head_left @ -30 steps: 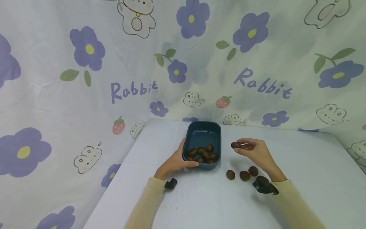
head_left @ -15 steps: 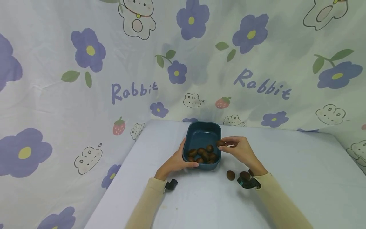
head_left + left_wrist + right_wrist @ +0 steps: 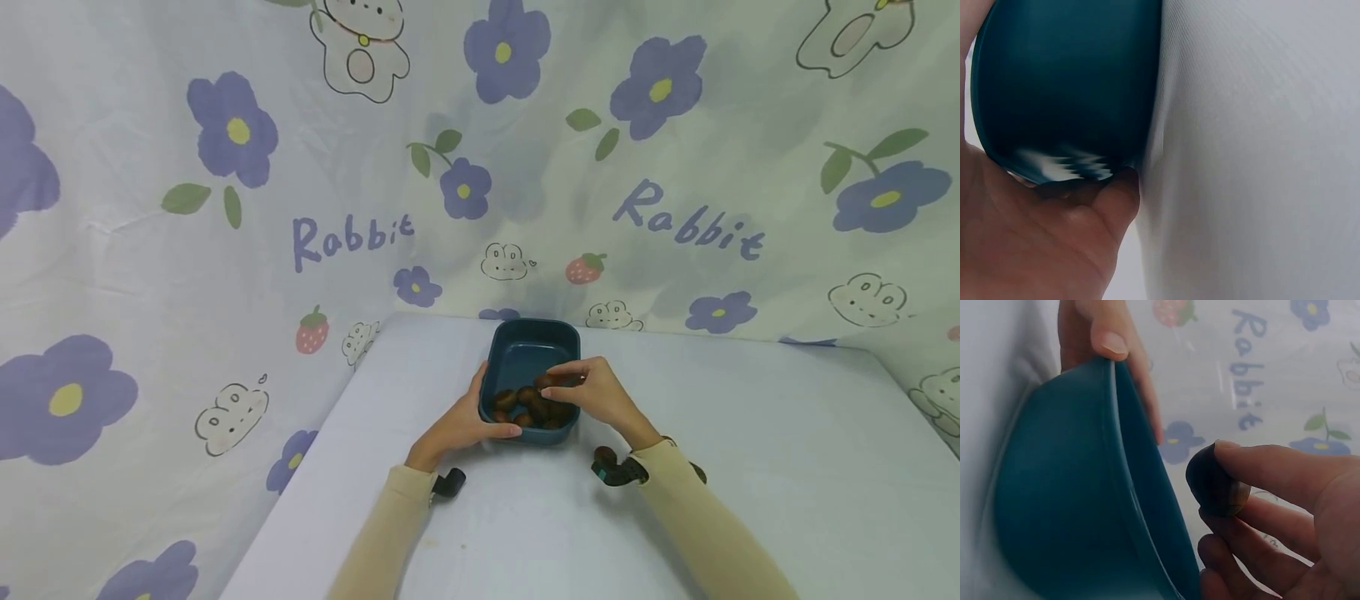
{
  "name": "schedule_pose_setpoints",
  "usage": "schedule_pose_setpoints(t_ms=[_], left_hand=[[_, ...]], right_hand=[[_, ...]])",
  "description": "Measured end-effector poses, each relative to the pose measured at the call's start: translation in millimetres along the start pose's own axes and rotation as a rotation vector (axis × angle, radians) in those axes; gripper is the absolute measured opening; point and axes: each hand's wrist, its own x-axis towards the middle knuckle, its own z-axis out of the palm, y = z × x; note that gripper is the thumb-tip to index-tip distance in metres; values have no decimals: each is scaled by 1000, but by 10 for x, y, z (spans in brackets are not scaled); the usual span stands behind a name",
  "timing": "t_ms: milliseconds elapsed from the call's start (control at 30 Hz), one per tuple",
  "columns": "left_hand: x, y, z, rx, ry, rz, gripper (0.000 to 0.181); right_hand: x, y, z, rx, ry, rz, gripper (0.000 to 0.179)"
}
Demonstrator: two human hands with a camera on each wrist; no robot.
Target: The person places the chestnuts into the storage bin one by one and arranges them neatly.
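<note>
A dark teal rectangular container [image 3: 528, 354] stands on the table with several brown chestnuts [image 3: 505, 400] heaped in its near end. My left hand [image 3: 457, 425] grips its left near corner, the thumb over the near rim and the fingers along the side. In the left wrist view the container's wall [image 3: 1066, 75] lies against that hand. Over the container's right half, my right hand [image 3: 596, 392] pinches a single chestnut [image 3: 1213, 484] between thumb and fingertips. The right wrist view shows this chestnut above the rim. The lowest part of the heap is hidden.
On the table [image 3: 480, 533], a loose chestnut [image 3: 604, 455] lies beside the right wrist's camera [image 3: 618, 472]. Others there are mostly hidden by the right sleeve [image 3: 697, 517]. A printed curtain [image 3: 540, 208] hangs behind the table.
My right hand has carried the chestnut leftward from beside the container to above its inside. The right forearm now covers most of the loose chestnuts. The left hand and container have stayed put.
</note>
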Motion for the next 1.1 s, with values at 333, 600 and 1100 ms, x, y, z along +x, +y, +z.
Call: schedule_pose_setpoints(t_ms=[333, 600, 1100], left_hand=[[-11, -16, -17, -4, -1, -2, 139], [-19, 15, -12, 19, -8, -30, 141], [-18, 29, -12, 13, -1, -5, 142]], right_hand=[[129, -25, 269, -143, 3, 21, 33], [153, -25, 409, -231, -15, 24, 27], [173, -7, 509, -448, -15, 4, 27]])
